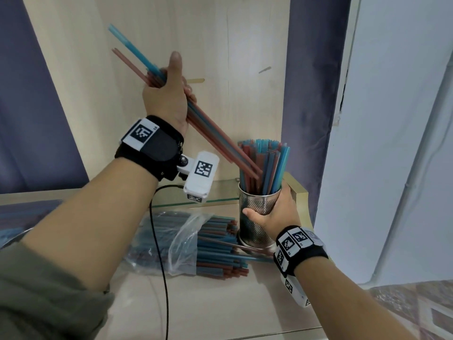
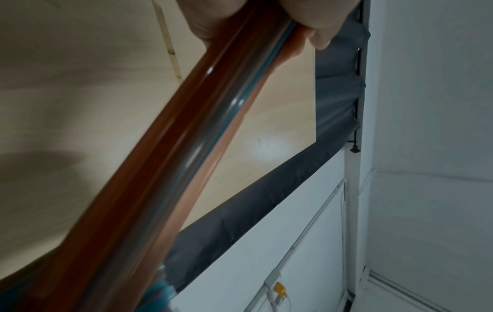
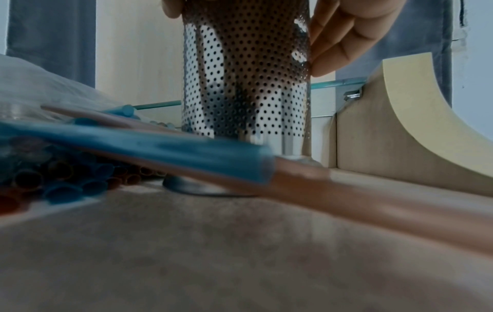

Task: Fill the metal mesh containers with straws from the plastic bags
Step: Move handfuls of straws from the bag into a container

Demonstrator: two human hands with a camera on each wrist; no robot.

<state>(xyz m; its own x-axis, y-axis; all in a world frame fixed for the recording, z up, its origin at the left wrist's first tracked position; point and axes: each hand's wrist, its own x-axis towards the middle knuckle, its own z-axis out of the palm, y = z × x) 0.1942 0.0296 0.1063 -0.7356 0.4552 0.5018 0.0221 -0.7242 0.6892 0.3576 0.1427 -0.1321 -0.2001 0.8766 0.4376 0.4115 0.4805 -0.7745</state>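
Observation:
A perforated metal container [image 1: 257, 217] stands on the pale table [image 1: 220, 303], packed with upright blue and red straws [image 1: 266, 165]. My right hand [image 1: 277, 212] grips its wall; in the right wrist view the fingers [image 3: 336, 42] curl round the mesh container [image 3: 245, 73]. My left hand [image 1: 166, 94] holds a slanted bundle of red and blue straws [image 1: 213, 133], whose lower ends dip into the container's mouth. The left wrist view shows that bundle [image 2: 186, 147] running down from the fingers [image 2: 317, 23]. A clear plastic bag of straws [image 1: 186, 244] lies left of the container.
A wooden back panel [image 1: 171, 45] and a glass shelf [image 1: 196, 200] stand behind the container. A curved wooden bracket [image 1: 300, 192] sits to its right, beside a white wall [image 1: 392, 143]. A black cable [image 1: 159, 253] crosses the bag. Loose straws [image 3: 186, 154] lie at the container's base.

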